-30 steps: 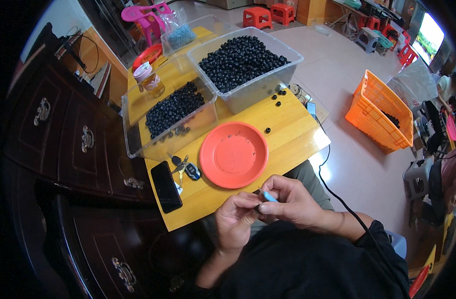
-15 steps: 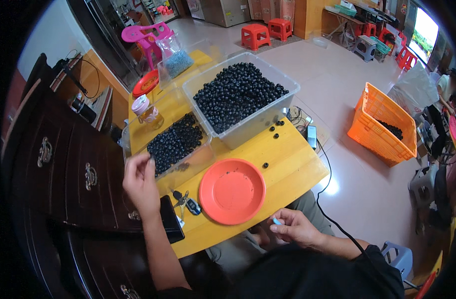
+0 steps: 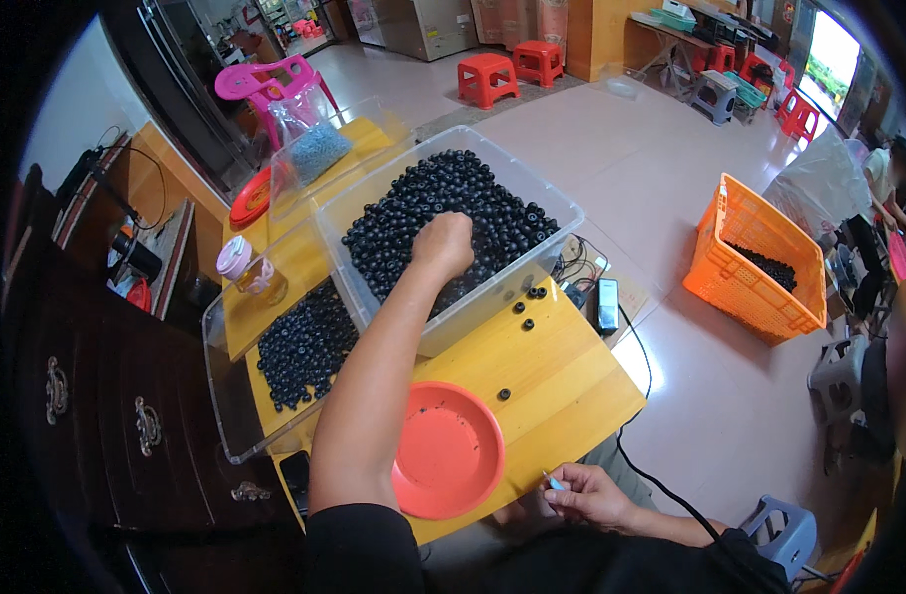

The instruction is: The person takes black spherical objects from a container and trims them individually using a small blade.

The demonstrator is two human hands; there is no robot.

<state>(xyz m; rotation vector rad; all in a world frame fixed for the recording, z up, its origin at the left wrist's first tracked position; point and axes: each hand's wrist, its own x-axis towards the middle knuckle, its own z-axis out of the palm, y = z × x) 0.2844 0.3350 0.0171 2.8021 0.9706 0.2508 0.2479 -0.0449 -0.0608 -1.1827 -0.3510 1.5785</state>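
Note:
My left hand point(image 3: 443, 244) reaches far forward into a large clear plastic bin point(image 3: 562, 213) full of small black round pieces; its fingers are closed among them. My right hand point(image 3: 586, 491) rests at the near edge of the yellow table point(image 3: 572, 381) and pinches a small light-blue tool point(image 3: 554, 482). An orange-red round plate point(image 3: 453, 450) lies on the table by my left forearm. A second clear bin point(image 3: 225, 436) to the left holds a thinner layer of the same black pieces point(image 3: 302, 346).
A few loose black pieces point(image 3: 525, 309) lie on the table. A black device with cables point(image 3: 606, 302) sits at the right edge. A jar with a pink lid point(image 3: 245, 269) stands behind the left bin. An orange crate point(image 3: 760, 257) and red stools point(image 3: 517, 64) stand on the floor.
My left hand left my right hand, swung past the left bin and now sits in the large bin. My right hand dropped to the table's near edge with the blue tool.

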